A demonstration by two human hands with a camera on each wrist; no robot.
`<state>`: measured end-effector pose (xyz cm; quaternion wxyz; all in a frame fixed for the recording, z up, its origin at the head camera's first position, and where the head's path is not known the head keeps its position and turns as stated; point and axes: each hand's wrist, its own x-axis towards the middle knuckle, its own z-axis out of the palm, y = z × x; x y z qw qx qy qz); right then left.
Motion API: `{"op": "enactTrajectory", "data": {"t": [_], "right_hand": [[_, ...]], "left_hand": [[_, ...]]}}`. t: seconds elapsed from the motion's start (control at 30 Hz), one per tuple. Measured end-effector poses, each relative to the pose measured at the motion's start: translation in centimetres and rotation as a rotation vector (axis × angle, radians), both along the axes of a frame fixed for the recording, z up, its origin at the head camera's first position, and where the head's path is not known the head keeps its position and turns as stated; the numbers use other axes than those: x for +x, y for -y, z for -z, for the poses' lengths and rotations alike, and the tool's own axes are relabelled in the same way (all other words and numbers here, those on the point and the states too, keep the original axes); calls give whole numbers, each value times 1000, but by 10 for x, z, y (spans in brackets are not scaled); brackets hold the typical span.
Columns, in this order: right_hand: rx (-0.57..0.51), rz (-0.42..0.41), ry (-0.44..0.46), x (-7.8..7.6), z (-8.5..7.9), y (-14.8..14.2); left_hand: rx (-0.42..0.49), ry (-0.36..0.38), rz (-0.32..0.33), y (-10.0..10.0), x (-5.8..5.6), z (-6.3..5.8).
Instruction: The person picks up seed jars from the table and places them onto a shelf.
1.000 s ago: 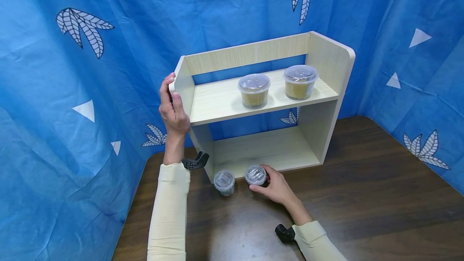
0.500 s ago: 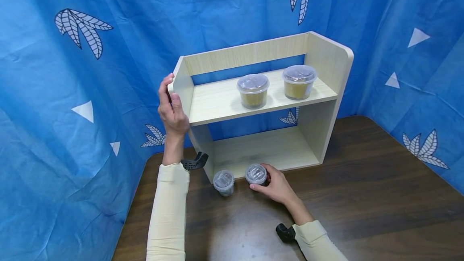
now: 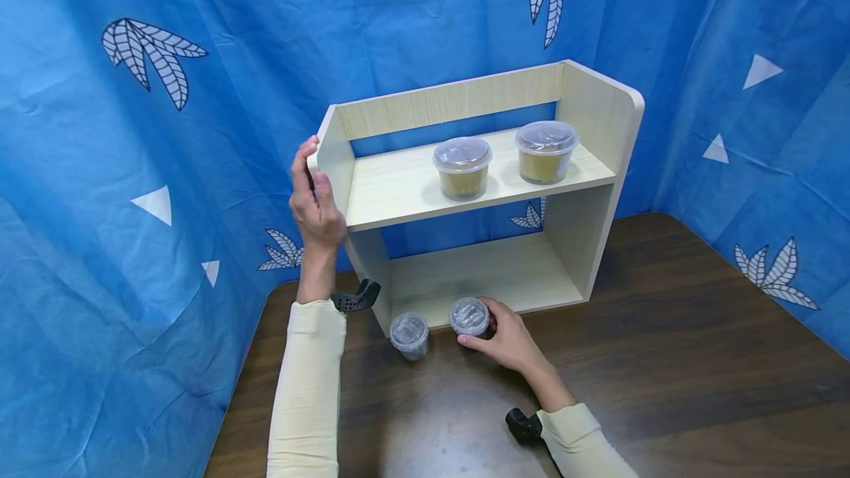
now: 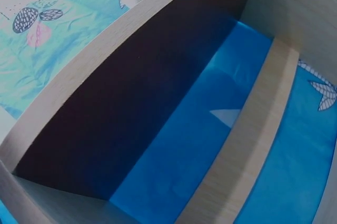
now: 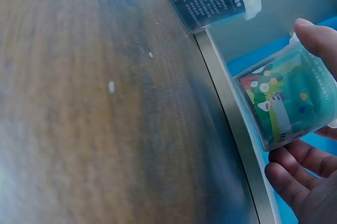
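Observation:
My left hand (image 3: pixel 319 209) holds the front edge of the left side panel of a pale wooden two-tier shelf (image 3: pixel 398 198), thumb towards the inside. With my right hand (image 3: pixel 508 341) I grip a small clear lidded cup (image 3: pixel 469 317) from its right side. In the right wrist view this cup (image 5: pixel 289 98) has a colourful printed label and sits between thumb and fingers at the shelf's front lower edge. A similar lidded cup (image 3: pixel 409 336) stands to its left on the brown table, near the shelf's left front corner.
Two larger clear tubs with yellowish contents, a left one (image 3: pixel 462 168) and a right one (image 3: pixel 547 152), stand on the upper board. Blue patterned cloth (image 3: pixel 219 168) hangs behind and at both sides. The brown table (image 3: pixel 677 360) extends right of the shelf.
My right hand and its cup have shifted very slightly forward, towards the lower board. My left hand stays on the side panel, and the other cup stays in place.

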<state>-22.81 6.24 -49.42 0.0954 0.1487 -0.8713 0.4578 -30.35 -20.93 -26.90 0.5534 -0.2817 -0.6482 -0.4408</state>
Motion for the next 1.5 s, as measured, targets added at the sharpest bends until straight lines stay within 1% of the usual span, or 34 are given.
{"op": "enactTrajectory", "data": {"t": [0.2, 0.33, 0.47, 0.8, 1.13, 1.5], "right_hand": [[-10, 10, -21, 0, -4, -2], [-20, 10, -37, 0, -8, -4], [-21, 13, -43, 0, -12, -6], [-30, 23, -38, 1, -20, -7], [-9, 16, -71, 3, -27, -10], [-37, 2, -65, 6, -37, -12]], "left_hand": [[1, 9, -21, 0, 1, -1], [-8, -3, -21, 1, 0, -1], [-8, -11, -15, 1, -1, 0], [0, -7, -30, 1, -2, 1], [12, -22, -17, 1, -3, 2], [11, -17, -16, 0, -3, 2]]}}
